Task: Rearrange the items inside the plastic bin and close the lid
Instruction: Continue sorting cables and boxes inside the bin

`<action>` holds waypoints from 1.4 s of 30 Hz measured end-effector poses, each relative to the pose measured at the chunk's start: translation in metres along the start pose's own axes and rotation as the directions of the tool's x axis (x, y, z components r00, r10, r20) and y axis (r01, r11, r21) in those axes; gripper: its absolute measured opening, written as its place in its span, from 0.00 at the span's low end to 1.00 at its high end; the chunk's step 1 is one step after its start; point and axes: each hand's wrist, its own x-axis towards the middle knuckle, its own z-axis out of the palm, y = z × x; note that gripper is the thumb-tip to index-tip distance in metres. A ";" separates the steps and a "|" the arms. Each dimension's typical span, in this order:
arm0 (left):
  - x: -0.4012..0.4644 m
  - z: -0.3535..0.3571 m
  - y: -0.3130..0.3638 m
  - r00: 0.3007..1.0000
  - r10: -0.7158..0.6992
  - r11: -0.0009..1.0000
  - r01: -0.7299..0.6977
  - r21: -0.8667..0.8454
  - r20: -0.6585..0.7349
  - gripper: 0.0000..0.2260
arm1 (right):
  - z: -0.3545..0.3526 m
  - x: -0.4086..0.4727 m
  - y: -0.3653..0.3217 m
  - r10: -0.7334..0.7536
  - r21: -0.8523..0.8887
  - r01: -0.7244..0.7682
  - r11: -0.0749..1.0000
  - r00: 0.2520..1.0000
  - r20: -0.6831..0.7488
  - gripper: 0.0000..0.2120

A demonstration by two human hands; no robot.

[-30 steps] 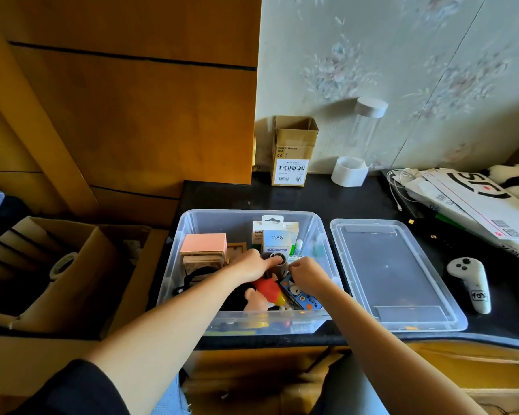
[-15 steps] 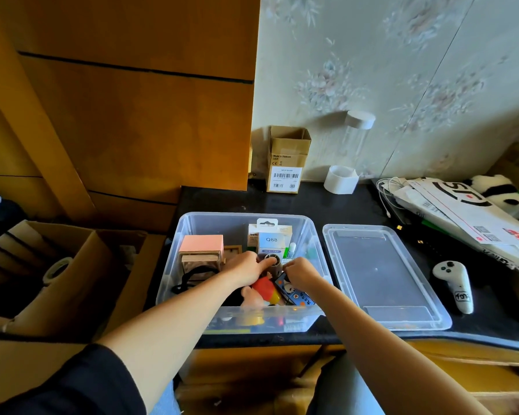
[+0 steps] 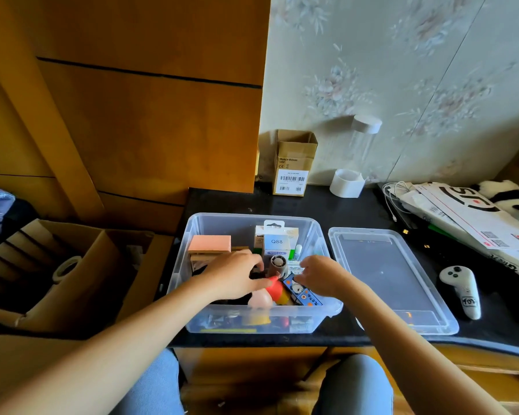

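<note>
The clear plastic bin (image 3: 181,266) stands open on the black tabletop, and its clear lid (image 3: 385,275) lies flat just right of it. Both hands are inside the bin. My left hand (image 3: 232,277) lies over the dark items in the middle, its fairly straight fingers touching a red and yellow toy (image 3: 275,290). My right hand (image 3: 322,274) curls its fingers at the upper end of a blue panda card pack (image 3: 306,296). Behind the hands are a small round fan (image 3: 278,262), a Q88 fan box (image 3: 277,242) and a pink-topped box (image 3: 209,243).
A white controller (image 3: 462,287) lies right of the lid, with stacked mailers (image 3: 474,217) and a panda plush (image 3: 507,196) behind it. A small cardboard box (image 3: 294,163) and a white cup (image 3: 346,182) stand by the wall. A large cardboard box (image 3: 57,274) sits on the left.
My left hand has slid from the small fan down onto the red toy. My right hand stays at the blue pack. The view has tilted slightly.
</note>
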 end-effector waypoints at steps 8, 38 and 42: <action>-0.005 0.005 0.003 0.987 0.021 0.968 -0.061 0.245 0.162 0.13 | 0.016 -0.007 -0.011 -0.023 -0.283 0.049 0.958 0.995 0.094 0.11; 0.009 0.000 0.004 0.996 0.070 0.996 -0.073 0.045 0.059 0.22 | 0.007 -0.009 -0.007 -0.089 0.008 0.106 0.994 0.873 -0.480 0.16; 0.001 -0.015 -0.010 0.988 -0.029 0.986 0.004 -0.166 -0.150 0.24 | 0.010 -0.011 0.001 -0.018 0.236 0.148 0.960 0.878 -0.479 0.15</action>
